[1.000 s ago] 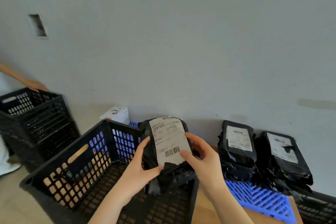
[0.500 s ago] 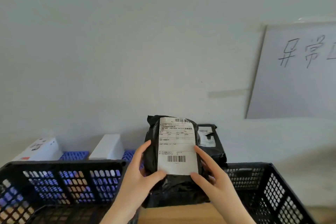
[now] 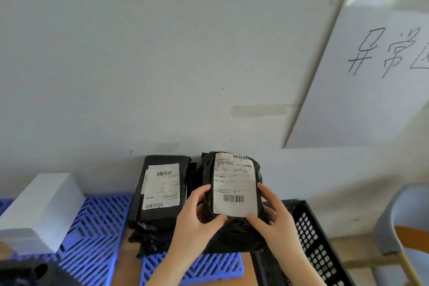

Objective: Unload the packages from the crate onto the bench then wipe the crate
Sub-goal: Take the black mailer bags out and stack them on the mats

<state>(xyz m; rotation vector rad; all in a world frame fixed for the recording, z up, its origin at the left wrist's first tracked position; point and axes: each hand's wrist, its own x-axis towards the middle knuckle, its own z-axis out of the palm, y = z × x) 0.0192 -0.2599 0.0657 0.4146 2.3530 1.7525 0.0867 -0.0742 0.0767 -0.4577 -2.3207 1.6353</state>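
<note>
I hold a black plastic package [image 3: 232,232] with a white barcode label facing me, my left hand [image 3: 195,223] on its left edge and my right hand [image 3: 272,218] on its right edge. It hangs low over the blue slatted bench surface [image 3: 97,223], close to the wall. Just left of it a stack of black labelled packages [image 3: 160,193] rests on the bench. A black perforated crate [image 3: 311,239] stands at the lower right, partly behind my right forearm. A corner of another black crate [image 3: 21,273] shows at the bottom left.
A white box [image 3: 44,209] sits on the blue slats at the left. A grey wall rises right behind the bench, with a white handwritten sheet [image 3: 371,76] taped at the upper right. A grey chair [image 3: 408,220] stands at the far right.
I have carried the package to the right, away from the crate and over the bench beside the stack. The view swung right, so the first crate has dropped to the bottom left corner.
</note>
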